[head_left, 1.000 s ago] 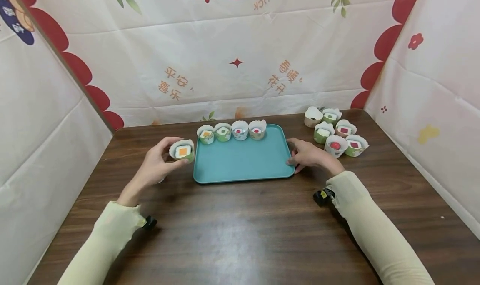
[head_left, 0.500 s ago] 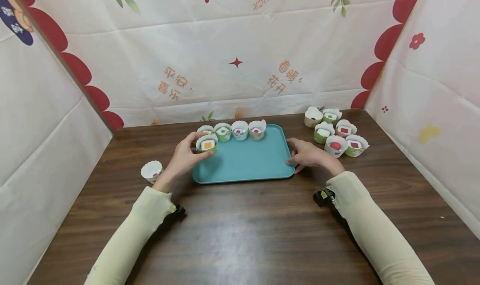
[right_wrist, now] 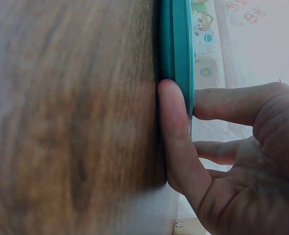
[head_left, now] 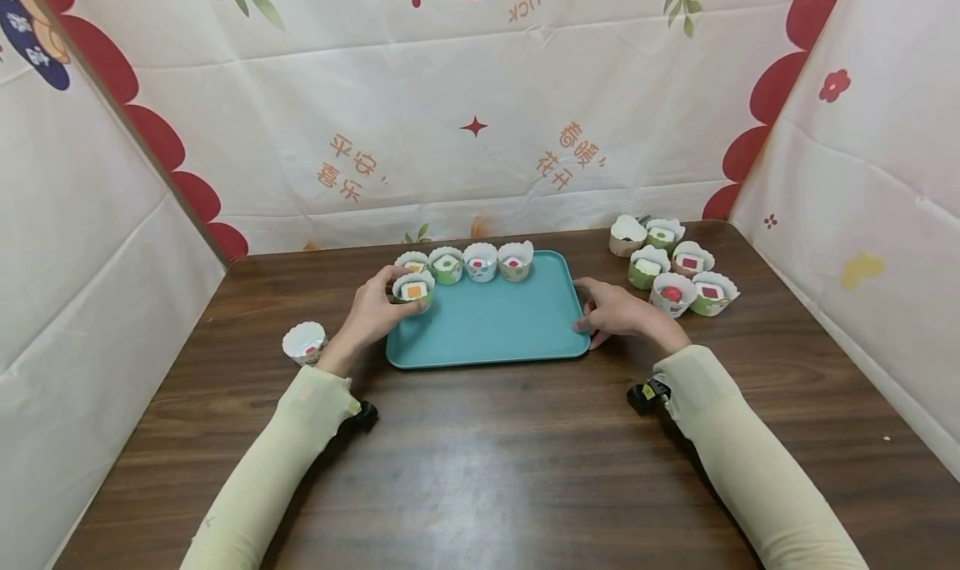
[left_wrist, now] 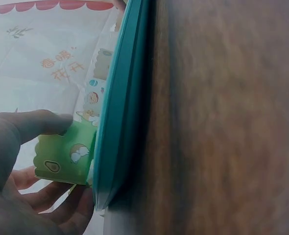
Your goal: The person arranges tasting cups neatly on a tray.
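My left hand (head_left: 372, 310) grips a green paper baking cup (head_left: 413, 291) holding a white piece with an orange square on top. The cup is at the left end of the teal tray (head_left: 491, 328), its base close over the tray in the left wrist view. Just behind it, partly hidden by my fingers, another orange-topped cup (head_left: 412, 261) begins a row along the tray's back edge. A green-topped cup (head_left: 447, 265) and two red-topped cups, one white (head_left: 480, 262) and one tan (head_left: 515, 262), continue it. My right hand (head_left: 618, 310) holds the tray's right rim between thumb and fingers.
One white paper cup (head_left: 304, 342) with a bit of red inside stands left of the tray, near my left wrist. Several filled cups cluster at the back right, among them one with a red ball (head_left: 672, 295). A printed cloth (head_left: 480, 178) hangs behind the wooden table (head_left: 480, 453).
My left hand has carried the green cup rightward from beside the tray to over its left end, then lowered it slightly. This uncovers the white cup at left. The right hand stays at the rim.
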{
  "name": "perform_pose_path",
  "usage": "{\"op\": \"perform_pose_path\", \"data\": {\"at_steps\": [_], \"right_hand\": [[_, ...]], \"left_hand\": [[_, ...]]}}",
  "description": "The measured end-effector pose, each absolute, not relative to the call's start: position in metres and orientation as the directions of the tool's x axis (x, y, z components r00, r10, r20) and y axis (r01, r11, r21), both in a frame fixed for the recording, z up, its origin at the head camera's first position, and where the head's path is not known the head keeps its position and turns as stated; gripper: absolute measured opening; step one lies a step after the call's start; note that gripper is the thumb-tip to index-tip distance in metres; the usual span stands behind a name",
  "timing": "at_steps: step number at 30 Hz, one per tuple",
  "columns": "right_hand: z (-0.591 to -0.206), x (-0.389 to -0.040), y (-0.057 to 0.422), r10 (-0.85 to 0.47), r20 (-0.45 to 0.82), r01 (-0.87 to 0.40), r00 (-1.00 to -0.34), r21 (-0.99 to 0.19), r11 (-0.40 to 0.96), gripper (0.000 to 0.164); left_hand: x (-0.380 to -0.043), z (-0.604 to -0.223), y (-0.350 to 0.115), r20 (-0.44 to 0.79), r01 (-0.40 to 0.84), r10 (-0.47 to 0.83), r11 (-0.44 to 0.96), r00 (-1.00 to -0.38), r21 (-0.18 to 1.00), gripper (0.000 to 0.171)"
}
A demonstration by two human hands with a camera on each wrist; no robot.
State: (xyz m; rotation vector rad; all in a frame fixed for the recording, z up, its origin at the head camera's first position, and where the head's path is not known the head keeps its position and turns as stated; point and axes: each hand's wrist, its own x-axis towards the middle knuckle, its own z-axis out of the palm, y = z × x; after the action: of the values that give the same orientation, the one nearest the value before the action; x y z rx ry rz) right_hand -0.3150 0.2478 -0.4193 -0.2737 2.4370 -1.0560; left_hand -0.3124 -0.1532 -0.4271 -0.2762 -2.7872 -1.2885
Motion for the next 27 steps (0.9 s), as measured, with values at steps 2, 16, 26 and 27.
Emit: {"op": "perform_pose_path", "data": {"at_steps": [2,16,26,27], "right_hand": [[-0.4189,-0.315,0.248,-0.355,-0.336,0.003,-0.873,-0.729,0.684,0.085],[-0.4172,-0.3153,0.2468,-0.358,-0.337,0.003,-0.871,-0.732,0.681,0.085],[-0.4175,-0.3141,0.2464,-0.356,-0.341,0.001,-0.87,-0.724,0.69,0.084],[-0.4178,-0.3139,0.2462,-0.357,-0.341,0.002,-0.87,-0.726,0.688,0.083]], "left_hand": [[-0.3138,-0.4263,-0.1529,0.124,0.182,0.134,0.652,-0.983,0.736,0.06],[-0.321,-0.4305,-0.1557,0.108,0.168,0.131,0.675,-0.986,0.718,0.06],[-0.3213,-0.4323,-0.1562,0.057,0.111,0.102,0.681,-0.993,0.724,0.066],[-0.3212,-0.4325,-0.1561,0.055,0.106,0.097,0.68,-0.994,0.726,0.067]]}}
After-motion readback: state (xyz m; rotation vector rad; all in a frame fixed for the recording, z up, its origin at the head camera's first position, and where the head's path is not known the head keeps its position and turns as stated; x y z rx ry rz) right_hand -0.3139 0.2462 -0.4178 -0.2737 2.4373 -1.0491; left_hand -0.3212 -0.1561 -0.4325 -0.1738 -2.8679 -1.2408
